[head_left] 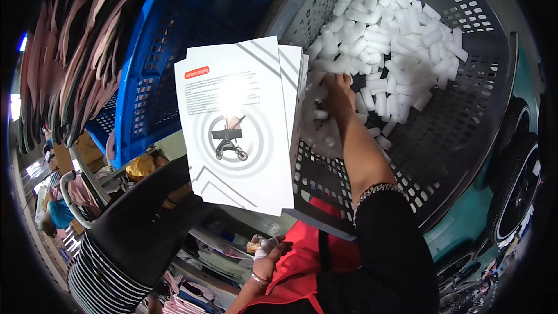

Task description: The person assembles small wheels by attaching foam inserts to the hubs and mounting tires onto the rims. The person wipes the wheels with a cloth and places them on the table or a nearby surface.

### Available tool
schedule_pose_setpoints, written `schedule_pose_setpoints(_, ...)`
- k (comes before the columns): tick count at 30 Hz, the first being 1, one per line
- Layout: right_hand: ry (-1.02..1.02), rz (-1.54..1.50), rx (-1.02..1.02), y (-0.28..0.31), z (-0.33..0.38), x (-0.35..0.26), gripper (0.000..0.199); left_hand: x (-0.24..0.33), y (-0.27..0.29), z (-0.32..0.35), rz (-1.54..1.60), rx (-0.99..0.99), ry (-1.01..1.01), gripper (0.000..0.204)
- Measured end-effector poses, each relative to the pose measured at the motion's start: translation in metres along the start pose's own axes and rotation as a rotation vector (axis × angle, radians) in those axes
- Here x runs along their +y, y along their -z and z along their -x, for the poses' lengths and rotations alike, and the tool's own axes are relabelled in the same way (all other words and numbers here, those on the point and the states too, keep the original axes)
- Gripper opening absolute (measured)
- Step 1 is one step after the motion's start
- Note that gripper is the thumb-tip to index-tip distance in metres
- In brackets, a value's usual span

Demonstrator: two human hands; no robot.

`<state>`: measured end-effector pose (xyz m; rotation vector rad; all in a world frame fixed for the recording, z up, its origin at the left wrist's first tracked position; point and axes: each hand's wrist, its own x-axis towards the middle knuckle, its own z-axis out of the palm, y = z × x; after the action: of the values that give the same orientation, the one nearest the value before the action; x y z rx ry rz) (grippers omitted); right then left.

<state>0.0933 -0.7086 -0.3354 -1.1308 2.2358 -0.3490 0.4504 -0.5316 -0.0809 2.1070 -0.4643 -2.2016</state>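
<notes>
My right hand (340, 94) reaches down into a grey perforated plastic basket (465, 107) that holds a heap of short white cylinders (401, 35), foam-like in look. Its fingers are bent among the pieces at the heap's left side, and their tips are partly hidden. Beside it, some pieces look duller, as if under clear plastic (319, 134). In front of my red apron (317, 250), my left hand (267, 251) is low, its fingers curled together. Something whitish covers or lies in those fingers; I cannot tell which.
A stack of printed sheets (238, 168) with a stroller picture lies left of the basket. Farther left stand a blue crate (136, 87) and hanging pink and dark fabric pieces (75, 40). Black wheels (514, 197) are at the right, and a striped garment (104, 273) at the lower left.
</notes>
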Motion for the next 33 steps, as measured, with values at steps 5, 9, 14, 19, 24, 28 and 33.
schedule_pose_setpoints(5, -0.094, -0.046, -0.061, 0.006, 0.005, 0.029, 0.052, -0.006, 0.014, 0.006, 0.021, 0.031, -0.045, 0.029)
schedule_pose_setpoints(9, -0.384, -1.081, 0.093, 0.032, 0.034, 0.049, 0.037, -0.015, 0.02, 0.015, -0.03, -0.034, -0.081, 0.028)
schedule_pose_setpoints(14, -0.26, -1.793, -0.119, 0.149, 0.127, -0.016, 0.036, 0.005, 0.011, 0.043, -0.118, -0.231, -0.277, 0.029)
schedule_pose_setpoints(19, 0.717, -1.307, -0.684, 0.188, 0.245, -0.11, 0.041, 0.087, -0.025, 0.089, 0.039, -0.524, -0.515, 0.046)
schedule_pose_setpoints(24, 0.74, -1.1, -0.736, 0.208, 0.329, -0.157, 0.027, 0.085, -0.013, 0.113, -0.011, -0.511, -0.416, 0.048)
schedule_pose_setpoints(28, 0.265, -1.543, -0.469, 0.193, 0.239, -0.109, 0.016, 0.076, -0.016, 0.1, 0.084, -0.406, -0.284, 0.042)
schedule_pose_setpoints(33, 0.046, 0.137, -0.11, 0.095, 0.076, -0.001, 0.031, 0.052, -0.019, 0.072, 0.009, -0.376, -0.148, 0.042)
